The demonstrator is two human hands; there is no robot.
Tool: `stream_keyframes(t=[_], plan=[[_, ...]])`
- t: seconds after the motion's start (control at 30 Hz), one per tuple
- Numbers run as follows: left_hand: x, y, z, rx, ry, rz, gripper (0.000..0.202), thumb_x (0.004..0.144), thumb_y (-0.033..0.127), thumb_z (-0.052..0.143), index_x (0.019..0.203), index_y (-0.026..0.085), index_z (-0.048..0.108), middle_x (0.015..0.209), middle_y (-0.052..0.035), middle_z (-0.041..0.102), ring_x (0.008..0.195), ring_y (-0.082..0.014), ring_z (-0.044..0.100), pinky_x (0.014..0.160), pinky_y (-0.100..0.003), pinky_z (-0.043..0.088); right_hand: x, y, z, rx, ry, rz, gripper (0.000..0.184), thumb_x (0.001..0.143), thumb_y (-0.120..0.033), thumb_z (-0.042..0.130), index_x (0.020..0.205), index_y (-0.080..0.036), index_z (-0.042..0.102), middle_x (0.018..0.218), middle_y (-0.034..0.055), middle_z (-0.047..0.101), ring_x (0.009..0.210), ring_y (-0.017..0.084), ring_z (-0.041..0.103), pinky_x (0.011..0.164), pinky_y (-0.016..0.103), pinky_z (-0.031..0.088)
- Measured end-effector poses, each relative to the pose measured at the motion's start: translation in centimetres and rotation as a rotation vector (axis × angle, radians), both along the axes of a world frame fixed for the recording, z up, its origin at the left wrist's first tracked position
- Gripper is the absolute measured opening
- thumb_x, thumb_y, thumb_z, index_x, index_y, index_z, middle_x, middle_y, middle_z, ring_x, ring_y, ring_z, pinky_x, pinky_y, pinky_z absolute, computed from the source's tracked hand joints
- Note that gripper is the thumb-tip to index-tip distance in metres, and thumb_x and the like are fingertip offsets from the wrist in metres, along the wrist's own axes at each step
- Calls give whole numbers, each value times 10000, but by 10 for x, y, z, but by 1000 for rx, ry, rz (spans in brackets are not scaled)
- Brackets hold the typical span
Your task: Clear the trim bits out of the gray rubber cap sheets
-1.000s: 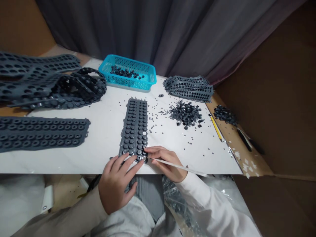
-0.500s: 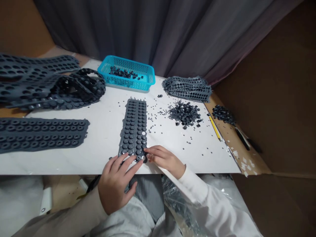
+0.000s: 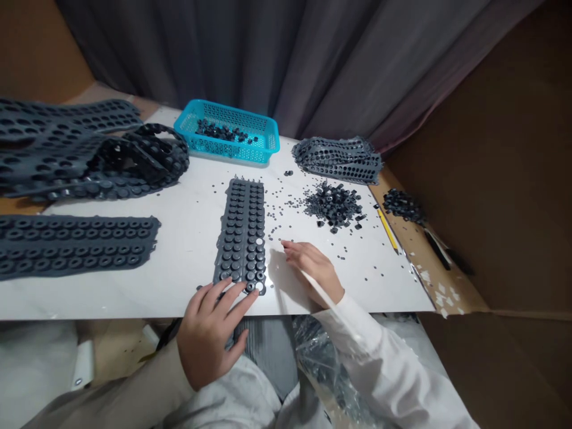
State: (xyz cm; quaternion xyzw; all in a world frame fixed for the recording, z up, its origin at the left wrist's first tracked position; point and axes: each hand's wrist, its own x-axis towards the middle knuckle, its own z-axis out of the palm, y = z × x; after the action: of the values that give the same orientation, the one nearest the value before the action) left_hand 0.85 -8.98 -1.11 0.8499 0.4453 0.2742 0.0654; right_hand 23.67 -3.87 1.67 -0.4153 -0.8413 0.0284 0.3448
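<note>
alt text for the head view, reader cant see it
A person's left hand rests on the near end of a dark studded strip on a white tabletop; the right hand beside the strip holds a thin white stick. Beyond are a heap of dark pieces and a turquoise basket.

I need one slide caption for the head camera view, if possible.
Left hand on a studded grey strip, right hand beside it with a slim pale tool.
</note>
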Motion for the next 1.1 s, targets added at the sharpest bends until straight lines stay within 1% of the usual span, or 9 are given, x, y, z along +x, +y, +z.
stream_keyframes(t=[0.13,0.2,0.3,0.43,0.53,0.73,0.9,1.0,1.1], plan=[[0,0,-1,2,6,1,455,744,265,574,1196,309,594,1170,-28,627,1088,-299,515,936,-457,342,-5,-3,3,-267,301,61,141,878,-124,513,977,-172,600,1081,133,668,1048,197,608,863,382,523],[0,0,-2,1,5,3,454,744,281,582,1197,310,593,1176,-27,625,1089,-300,514,938,-456,338,-9,-4,0,-381,362,129,132,866,-144,541,974,-166,614,1075,134,670,1039,196,616,872,381,522],[0,0,-3,-2,17,-1,465,743,281,584,1206,310,584,1188,-27,619,1098,-300,509,940,-455,337,-14,-5,-5,-438,379,185,134,857,-163,560,972,-159,628,1051,140,677,1018,194,625,868,373,528],[0,1,-3,-4,11,-5,482,734,291,600,1215,315,576,1184,-22,620,1093,-296,511,936,-452,339,-15,-3,-9,-421,373,216,129,865,-178,555,972,-154,623,1029,141,681,1001,188,629,851,355,539],[-1,1,-3,-10,13,1,488,733,294,603,1220,318,571,1187,-22,618,1094,-296,511,940,-453,334,-15,0,-8,-361,315,228,112,886,-198,530,950,-161,613,1011,134,687,990,181,628,837,345,548],[-3,1,-6,-5,20,-24,492,748,305,585,1240,315,554,1201,-24,611,1107,-299,499,942,-457,326,-12,3,-1,-83,-152,277,105,894,-188,514,946,-144,594,1107,139,664,1061,214,580,868,367,545],[-2,1,-5,-12,13,-12,468,758,303,576,1226,314,568,1206,-24,610,1112,-296,495,953,-455,319,-11,2,0,57,-352,283,66,873,-147,539,897,-120,595,1101,165,659,1048,240,582,854,370,547],[-1,1,-4,-4,12,-14,454,759,294,567,1213,312,580,1185,-24,622,1096,-294,505,944,-453,323,-9,4,-1,98,-353,199,61,867,-105,532,892,-122,585,1116,194,645,1081,246,572,866,381,539],[-2,1,-5,-12,3,-9,457,758,309,568,1216,322,576,1179,-17,625,1091,-290,509,937,-449,325,-7,6,0,-7,-180,118,106,883,-99,494,944,-142,569,1150,189,629,1123,234,554,878,401,534]])
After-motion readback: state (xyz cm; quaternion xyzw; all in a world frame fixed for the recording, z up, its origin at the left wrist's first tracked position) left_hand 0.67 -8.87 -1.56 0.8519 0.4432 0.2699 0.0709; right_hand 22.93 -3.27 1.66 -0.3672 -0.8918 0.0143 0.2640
